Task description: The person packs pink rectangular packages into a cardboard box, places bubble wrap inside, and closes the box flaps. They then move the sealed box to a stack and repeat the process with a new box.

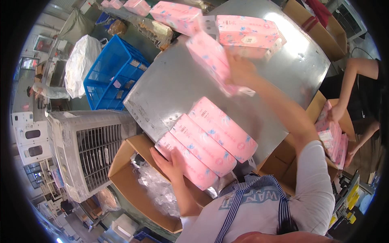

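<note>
Three pink, flower-printed soft tissue packs (223,130) lie side by side at the near edge of the metal table (162,85). Against the leftmost tissue pack (188,164) rests my left hand (169,164), its fingers stretched out and spread. Farther forward, my right hand (242,73) grips one end of another tissue pack (208,54), blurred by motion and held at a slant over the table; part of the grip is hidden. Beyond it, one more tissue pack (247,31) lies at the far side, and another tissue pack (176,17) sits at the far left.
Below my left arm stands an open carton (125,162) with clear plastic inside. A blue crate (109,77) and a grey air cooler (95,150) are on the left. At right, another person's hands (335,112) touch tissue packs in a carton (314,107).
</note>
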Tool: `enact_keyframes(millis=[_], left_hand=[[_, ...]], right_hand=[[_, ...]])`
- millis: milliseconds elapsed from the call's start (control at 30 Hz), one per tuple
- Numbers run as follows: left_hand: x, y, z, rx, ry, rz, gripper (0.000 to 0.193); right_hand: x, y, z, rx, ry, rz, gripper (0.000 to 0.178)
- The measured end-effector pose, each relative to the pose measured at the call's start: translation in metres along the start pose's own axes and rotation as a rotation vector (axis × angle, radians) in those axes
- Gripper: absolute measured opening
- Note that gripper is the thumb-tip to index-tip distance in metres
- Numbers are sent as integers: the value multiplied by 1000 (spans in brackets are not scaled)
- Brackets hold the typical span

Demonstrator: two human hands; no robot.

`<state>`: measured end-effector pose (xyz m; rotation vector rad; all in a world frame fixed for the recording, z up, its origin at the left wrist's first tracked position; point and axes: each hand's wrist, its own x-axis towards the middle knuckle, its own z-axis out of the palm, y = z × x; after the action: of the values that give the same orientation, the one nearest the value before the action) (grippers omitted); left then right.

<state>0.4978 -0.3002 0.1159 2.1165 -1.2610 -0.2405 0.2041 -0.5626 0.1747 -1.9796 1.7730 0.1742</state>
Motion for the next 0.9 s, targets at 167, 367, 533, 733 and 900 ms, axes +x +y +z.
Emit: enact_keyframes(millis=[167,367,533,733,900], left_hand=[[-44,-21,-8,-674,-406,-563,65],[-43,-30,-11,-789,-621,-697,66],[-45,-37,-11,-802,-551,-721,64],[-41,-26,-6,-865,-564,-755,66],[-49,-37,-9,-865,-569,-755,70]], right_hand=[[-119,67,43,-88,-183,-287,105],[-40,70,21,187,388,-145,85],[78,0,5,201,485,77,89],[65,7,0,-23,371,212,94],[-57,65,-29,-105,-22,55,92]])
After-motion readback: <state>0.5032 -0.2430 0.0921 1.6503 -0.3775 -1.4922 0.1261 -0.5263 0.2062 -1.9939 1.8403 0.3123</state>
